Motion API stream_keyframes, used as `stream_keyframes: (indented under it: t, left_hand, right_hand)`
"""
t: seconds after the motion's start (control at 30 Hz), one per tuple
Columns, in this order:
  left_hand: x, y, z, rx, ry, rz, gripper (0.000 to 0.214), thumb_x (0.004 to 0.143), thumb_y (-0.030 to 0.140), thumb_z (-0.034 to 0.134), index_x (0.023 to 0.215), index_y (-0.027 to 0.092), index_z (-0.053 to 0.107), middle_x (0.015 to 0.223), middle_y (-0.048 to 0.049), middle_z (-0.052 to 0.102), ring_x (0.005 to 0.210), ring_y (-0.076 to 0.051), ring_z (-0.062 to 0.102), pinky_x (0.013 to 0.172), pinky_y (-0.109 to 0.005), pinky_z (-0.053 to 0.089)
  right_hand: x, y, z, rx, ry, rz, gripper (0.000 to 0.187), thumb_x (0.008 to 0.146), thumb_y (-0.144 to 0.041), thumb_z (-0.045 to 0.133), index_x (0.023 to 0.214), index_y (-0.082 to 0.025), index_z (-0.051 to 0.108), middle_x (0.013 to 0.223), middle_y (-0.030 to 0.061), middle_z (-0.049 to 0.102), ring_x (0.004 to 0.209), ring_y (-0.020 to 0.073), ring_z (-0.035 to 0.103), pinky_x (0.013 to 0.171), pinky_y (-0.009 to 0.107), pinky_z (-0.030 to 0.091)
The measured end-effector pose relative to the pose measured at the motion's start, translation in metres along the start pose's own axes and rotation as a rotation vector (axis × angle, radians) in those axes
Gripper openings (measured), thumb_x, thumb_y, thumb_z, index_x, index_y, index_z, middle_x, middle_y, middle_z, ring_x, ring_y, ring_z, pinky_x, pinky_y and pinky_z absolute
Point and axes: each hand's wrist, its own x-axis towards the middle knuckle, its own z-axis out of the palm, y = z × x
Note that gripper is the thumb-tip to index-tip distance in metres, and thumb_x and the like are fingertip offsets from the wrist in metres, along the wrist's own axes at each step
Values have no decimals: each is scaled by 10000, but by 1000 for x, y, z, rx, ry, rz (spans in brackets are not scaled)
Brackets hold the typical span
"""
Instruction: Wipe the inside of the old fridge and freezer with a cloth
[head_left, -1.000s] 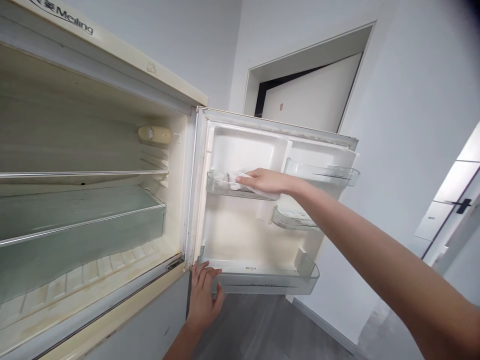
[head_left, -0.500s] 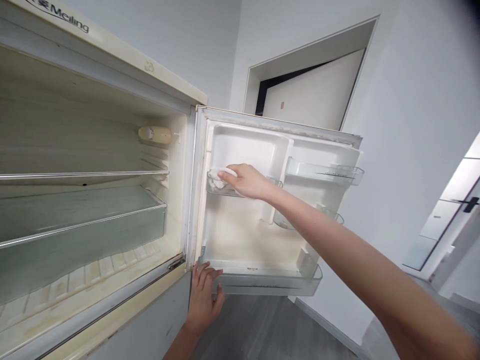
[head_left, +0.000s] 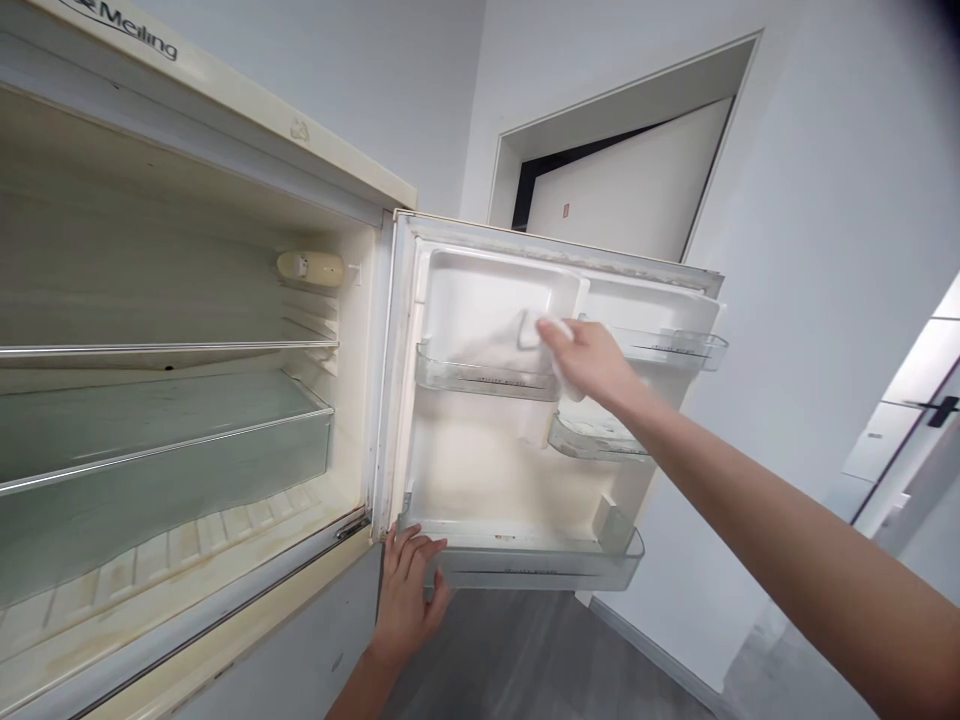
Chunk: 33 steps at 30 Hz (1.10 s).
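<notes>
Left hand [head_left: 409, 590]: fingers loosely spread at the hinge-side end of the bottom bin [head_left: 532, 568], well below the cloth.
Upper-left bin [head_left: 480, 378]: long axis across the door [head_left: 480, 455], below and left of the cloth.
White cloth [head_left: 531, 332]: bunched, blurred, long axis unclear.
Right hand [head_left: 589, 362]: pinching the cloth, nearer the upper-left bin.

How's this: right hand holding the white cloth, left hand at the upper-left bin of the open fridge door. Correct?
Not quite: the head view shows the left hand at the bottom bin of the open fridge door. The right hand does hold the white cloth.
</notes>
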Motion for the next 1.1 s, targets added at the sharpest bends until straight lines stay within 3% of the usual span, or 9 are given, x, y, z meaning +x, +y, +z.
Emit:
stream_keyframes:
  t: [0.13, 0.23, 0.37, 0.47, 0.53, 0.6, 0.73, 0.8, 1.1]
  left_hand:
    - [1, 3, 0, 1, -8, -32, 353, 773, 152, 501, 1108, 264, 477, 989, -24, 669, 1141, -249, 550, 1029, -634, 414]
    - [2, 4, 0, -7, 0, -34, 356, 770, 155, 505, 1108, 261, 475, 989, -26, 669, 1140, -254, 549, 1023, -638, 419]
    - [2, 4, 0, -10, 2, -38, 348, 769, 153, 506, 1100, 256, 478, 989, -23, 670, 1140, -248, 549, 1037, -634, 408]
    - [1, 3, 0, -18, -4, -39, 342, 769, 153, 503, 1094, 259, 485, 988, -18, 670, 1145, -239, 551, 1054, -619, 399]
    - [0, 3, -1, -22, -17, -47, 348, 770, 156, 500, 1101, 263, 488, 996, -18, 669, 1157, -240, 548, 1056, -616, 395]
    - [0, 3, -2, -24, -22, -54, 351, 769, 156, 498, 1102, 264, 494, 1004, -21, 671, 1161, -244, 549, 1052, -615, 398]
    - [2, 4, -6, -33, -20, -50, 347, 769, 151, 493, 1100, 257, 493, 1006, -23, 675, 1157, -243, 555, 1055, -620, 398]
    - [2, 4, -7, -35, -23, -47, 352, 773, 150, 490, 1108, 258, 483, 1005, -17, 675, 1153, -237, 557, 1060, -628, 395]
    - [0, 5, -3, -49, -41, -83, 332, 792, 167, 476, 1109, 267, 474, 1024, -12, 673, 1173, -236, 544, 1070, -645, 384]
  right_hand:
    - [-2, 6, -23, 578, 323, 218, 300, 832, -486, 498, 800, -197, 572, 698, 32, 614, 653, 168, 594, 540, 293, 476]
    - [-22, 8, -44, 763, 522, 183, 229, 843, -434, 501, 898, -228, 582, 887, 52, 649, 816, 187, 645, 579, 314, 545]
    - [-67, 1, -53, 666, 811, -48, 221, 899, -407, 399, 939, -323, 599, 1071, 29, 634, 1108, 233, 578, 741, 385, 574]
    - [-92, -8, -36, 433, 1114, -220, 314, 941, -384, 316, 1004, -377, 624, 1087, -19, 627, 1147, 217, 546, 924, 389, 499]
    - [-96, -8, -18, 265, 1237, -320, 303, 950, -346, 341, 1068, -376, 618, 1030, -25, 635, 1105, 201, 563, 970, 377, 456]
    - [-91, 1, 2, 93, 1163, -446, 290, 938, -314, 396, 1165, -316, 576, 1031, 0, 641, 1072, 210, 581, 949, 396, 468]
    - [-69, 33, 37, -219, 583, -535, 433, 916, -320, 414, 1325, -178, 424, 1285, 119, 552, 1257, 277, 464, 995, 477, 436]
    - [-61, 45, 51, -284, 415, -508, 473, 918, -338, 399, 1361, -176, 376, 1353, 127, 500, 1342, 269, 357, 1055, 495, 373]
    - [-64, 40, 83, -378, 467, -420, 545, 906, -359, 366, 1418, -179, 319, 1454, 127, 376, 1412, 292, 172, 1101, 547, 233]
